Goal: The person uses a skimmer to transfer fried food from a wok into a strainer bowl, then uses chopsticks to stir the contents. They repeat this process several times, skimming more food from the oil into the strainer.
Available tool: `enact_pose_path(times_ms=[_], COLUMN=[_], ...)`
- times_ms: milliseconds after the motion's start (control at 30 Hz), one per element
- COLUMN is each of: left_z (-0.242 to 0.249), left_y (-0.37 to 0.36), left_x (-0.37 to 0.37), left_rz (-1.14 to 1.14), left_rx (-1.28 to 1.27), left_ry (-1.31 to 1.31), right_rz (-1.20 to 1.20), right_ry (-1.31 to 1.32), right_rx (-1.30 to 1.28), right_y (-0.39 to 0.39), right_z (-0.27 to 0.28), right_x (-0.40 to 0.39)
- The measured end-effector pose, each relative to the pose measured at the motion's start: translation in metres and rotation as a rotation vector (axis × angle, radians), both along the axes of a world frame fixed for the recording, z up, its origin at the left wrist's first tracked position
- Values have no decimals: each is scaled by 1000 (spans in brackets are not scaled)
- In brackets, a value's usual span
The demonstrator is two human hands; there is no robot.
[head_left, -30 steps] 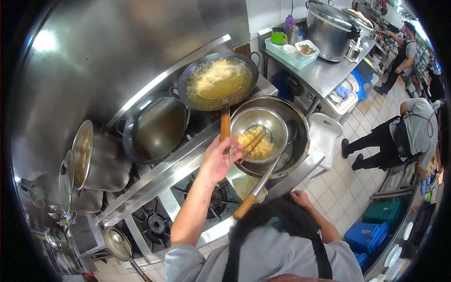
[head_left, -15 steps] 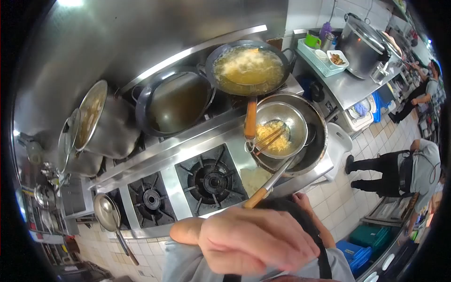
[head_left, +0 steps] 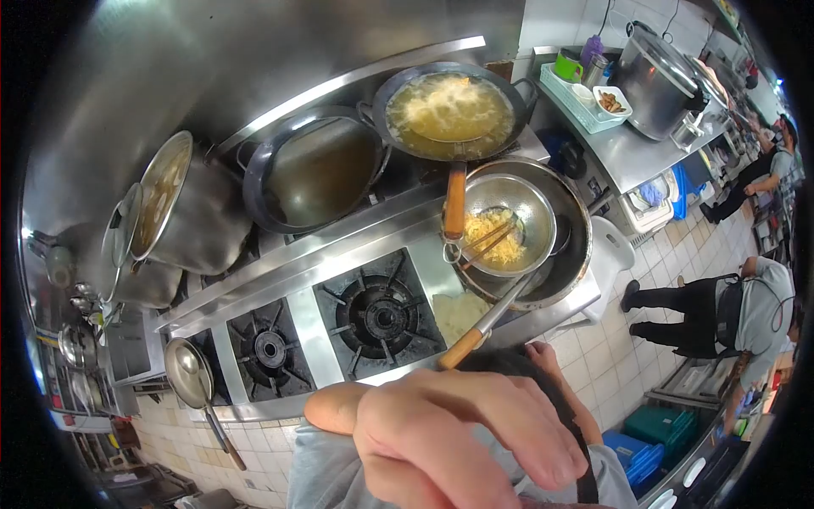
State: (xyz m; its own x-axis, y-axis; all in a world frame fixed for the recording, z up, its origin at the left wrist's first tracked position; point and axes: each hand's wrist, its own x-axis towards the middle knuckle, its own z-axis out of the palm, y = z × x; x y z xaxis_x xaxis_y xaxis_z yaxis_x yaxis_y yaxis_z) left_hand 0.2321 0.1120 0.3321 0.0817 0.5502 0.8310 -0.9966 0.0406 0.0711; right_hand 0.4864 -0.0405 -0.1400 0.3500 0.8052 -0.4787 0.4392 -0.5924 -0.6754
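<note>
My left hand (head_left: 466,433) is raised close to the camera, holding nothing visible, its fingers bent and apart. Lower down at my right side is my right hand (head_left: 545,358), near the counter edge; its fingers are small and partly hidden. Between them and the stove, the wooden handle (head_left: 465,348) of a mesh strainer (head_left: 538,212) points toward me. Yellow fried bits (head_left: 500,242) and a pair of chopsticks (head_left: 485,248) lie in the strainer, which sits over a large metal bowl (head_left: 581,212). Neither hand touches these.
Behind the bowl, a wok (head_left: 398,140) of bubbling oil holds a wooden-handled skimmer (head_left: 454,199). A second wok (head_left: 322,182) and a tall stockpot (head_left: 208,220) stand leftward. Burners (head_left: 384,314) line the front. Another person (head_left: 755,297) stands at right.
My left hand's fingers have loosened and spread from a more closed curl, staying in front of the camera. The view has shifted slightly; the cookware stays in place.
</note>
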Motion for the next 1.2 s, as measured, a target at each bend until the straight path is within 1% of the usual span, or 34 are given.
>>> enact_pose_path(times_ms=[133,200,267,300,367,400,467,500,567,633,700,767,800,867,900,967,1000,1067,1100,1167,1200], left_z=[25,37,34,22,4,-2,5,26,37,34,31,24,18,14,15,12,3,6,17,15,2], left_y=[-35,-47,-33,-4,16,16,5,-12,-17,-7,-7,-3,5,-4,-22,-24,-10,-2,-2,7,28], left_x=[-2,-2,-6,-15,-13,-1,-2,-14,-22,-22,-24,-17,-3,8,7,7,9,-4,-25,-27,-10], left_rz=[108,173,111,16,-24,29,96,108,122,124,109,36,-30,-73,-52,-60,-86,-127,-142,-150,-142], left_rx=[-478,-739,-526,-184,169,179,-6,-203,-350,-248,-195,-78,15,-2,-110,-109,0,14,-82,5,187], left_ry=[116,185,215,205,114,37,121,281,439,437,463,323,169,19,23,15,3,151,311,339,204], right_rz=[-34,-46,-53,-57,-22,-4,-16,-22,-19,-25,-39,-30,-25,-2,8,-19,-33,-49,-57,-32,-19], right_ry=[12,23,49,62,26,7,24,33,32,36,48,39,34,-2,-21,20,40,70,85,77,73], right_rx=[0,-25,-25,-26,-23,-21,-24,-27,-8,-5,-20,1,11,12,14,23,29,16,8,27,37], right_y=[-1,2,0,-1,1,2,2,1,0,-1,1,1,0,0,-1,-2,-2,-3,-5,-7,-8], right_z=[0,11,2,-1,2,3,2,1,-4,-6,5,2,0,-5,-7,-10,-10,-17,-22,-33,-35], right_x=[-1,-4,-2,-1,0,0,0,1,2,2,-1,-1,0,1,2,2,2,3,5,8,9])
